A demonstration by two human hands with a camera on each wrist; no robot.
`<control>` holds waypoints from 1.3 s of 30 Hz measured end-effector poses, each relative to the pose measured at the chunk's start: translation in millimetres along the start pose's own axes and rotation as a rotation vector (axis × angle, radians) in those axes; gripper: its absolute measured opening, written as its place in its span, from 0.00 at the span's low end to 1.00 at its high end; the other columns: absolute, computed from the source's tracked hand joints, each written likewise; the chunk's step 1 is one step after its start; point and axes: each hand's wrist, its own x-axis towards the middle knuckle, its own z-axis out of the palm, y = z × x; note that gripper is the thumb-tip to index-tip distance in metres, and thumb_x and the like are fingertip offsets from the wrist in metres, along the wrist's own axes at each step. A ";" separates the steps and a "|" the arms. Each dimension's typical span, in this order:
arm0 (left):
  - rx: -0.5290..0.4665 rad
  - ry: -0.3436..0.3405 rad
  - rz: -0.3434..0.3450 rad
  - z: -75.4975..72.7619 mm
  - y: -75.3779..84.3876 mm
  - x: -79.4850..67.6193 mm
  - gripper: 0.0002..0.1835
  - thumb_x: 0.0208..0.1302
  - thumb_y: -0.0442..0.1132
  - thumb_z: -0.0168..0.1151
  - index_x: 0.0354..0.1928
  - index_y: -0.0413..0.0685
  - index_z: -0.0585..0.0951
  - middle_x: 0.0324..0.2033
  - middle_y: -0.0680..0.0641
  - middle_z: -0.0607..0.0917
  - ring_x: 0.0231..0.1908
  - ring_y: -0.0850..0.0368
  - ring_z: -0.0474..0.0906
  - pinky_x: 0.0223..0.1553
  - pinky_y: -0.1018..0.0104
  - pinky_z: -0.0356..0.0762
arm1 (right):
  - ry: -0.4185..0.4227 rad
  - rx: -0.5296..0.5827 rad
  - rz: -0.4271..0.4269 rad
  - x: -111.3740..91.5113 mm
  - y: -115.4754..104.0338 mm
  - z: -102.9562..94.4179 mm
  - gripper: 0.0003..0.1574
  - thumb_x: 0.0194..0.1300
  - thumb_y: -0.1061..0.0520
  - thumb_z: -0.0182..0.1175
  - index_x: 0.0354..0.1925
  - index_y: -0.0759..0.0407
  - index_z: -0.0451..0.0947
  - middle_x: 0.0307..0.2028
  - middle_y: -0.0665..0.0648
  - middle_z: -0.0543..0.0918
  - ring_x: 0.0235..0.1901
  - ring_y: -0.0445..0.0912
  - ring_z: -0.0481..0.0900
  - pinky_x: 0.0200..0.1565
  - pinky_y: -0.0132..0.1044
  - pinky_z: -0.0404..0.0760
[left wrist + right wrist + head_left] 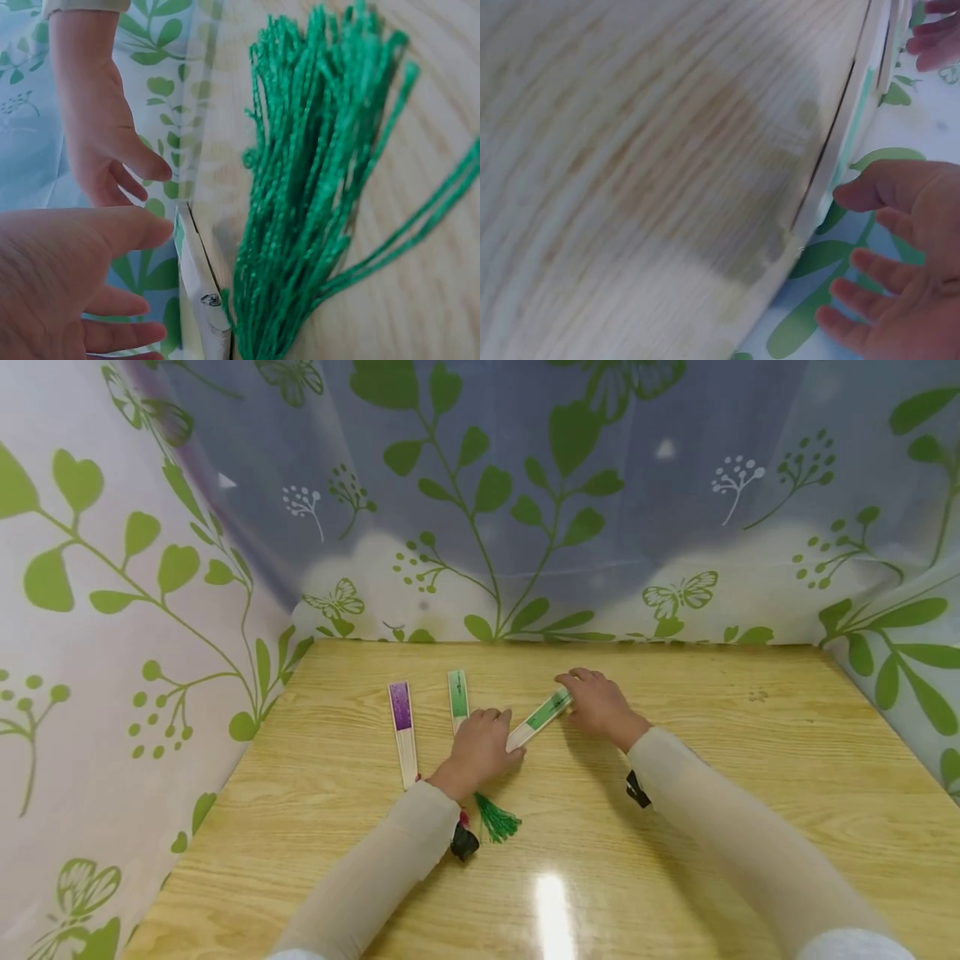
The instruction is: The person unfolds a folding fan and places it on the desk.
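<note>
Three folded hand fans lie on the table: a purple fan (401,727) at the left, a green fan (458,693) beside it, and a slanted green fan (543,714) between the hands. My left hand (483,747) is over the lower part of the middle fan, its fingers loose near the slanted fan's lower end. A green tassel (497,818) spreads below that wrist; its cord end is hidden. At the slanted fan's upper end is my right hand (596,702). In the right wrist view its thumb (855,191) meets the fan's edge, fingers spread apart.
The wood-grain table (675,877) ends at a leaf-printed cloth (525,552) behind it, with another cloth wall (112,635) at the left. A bit of red (464,818) shows beside the left wrist's black camera (464,842).
</note>
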 end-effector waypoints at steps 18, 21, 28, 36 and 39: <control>0.025 -0.014 -0.066 5.0 3.9 -1.0 0.20 0.63 0.56 0.63 0.38 0.45 0.82 0.40 0.44 0.83 0.45 0.45 0.74 0.46 0.50 0.73 | -0.057 0.031 -0.119 22.0 9.4 15.6 0.26 0.64 0.66 0.62 0.61 0.61 0.75 0.60 0.66 0.74 0.60 0.64 0.70 0.62 0.56 0.70; 0.031 -0.010 -0.066 7.0 3.8 -0.8 0.19 0.62 0.56 0.64 0.35 0.45 0.82 0.38 0.45 0.83 0.43 0.46 0.74 0.44 0.51 0.73 | -0.068 0.018 -0.126 24.0 10.1 16.6 0.23 0.63 0.67 0.62 0.58 0.60 0.78 0.58 0.65 0.76 0.59 0.63 0.72 0.62 0.55 0.71; 0.041 0.002 -0.061 10.6 4.1 0.8 0.17 0.61 0.54 0.66 0.36 0.46 0.83 0.34 0.47 0.82 0.38 0.48 0.76 0.38 0.55 0.72 | -0.091 0.016 -0.130 25.5 9.7 17.0 0.22 0.64 0.67 0.62 0.57 0.59 0.78 0.57 0.64 0.77 0.59 0.61 0.72 0.61 0.54 0.72; 0.029 0.008 -0.036 11.9 3.7 3.2 0.13 0.64 0.46 0.65 0.39 0.42 0.84 0.31 0.45 0.83 0.34 0.49 0.81 0.35 0.54 0.79 | -0.062 0.019 -0.148 28.3 8.2 20.7 0.18 0.64 0.67 0.62 0.53 0.60 0.80 0.52 0.62 0.81 0.55 0.60 0.75 0.60 0.53 0.73; 0.010 0.011 -0.031 12.0 3.6 2.8 0.13 0.64 0.45 0.66 0.39 0.41 0.83 0.31 0.44 0.82 0.33 0.50 0.81 0.33 0.56 0.80 | -0.053 0.010 -0.150 29.8 8.5 22.6 0.18 0.64 0.67 0.61 0.52 0.60 0.80 0.51 0.61 0.81 0.55 0.59 0.76 0.61 0.52 0.73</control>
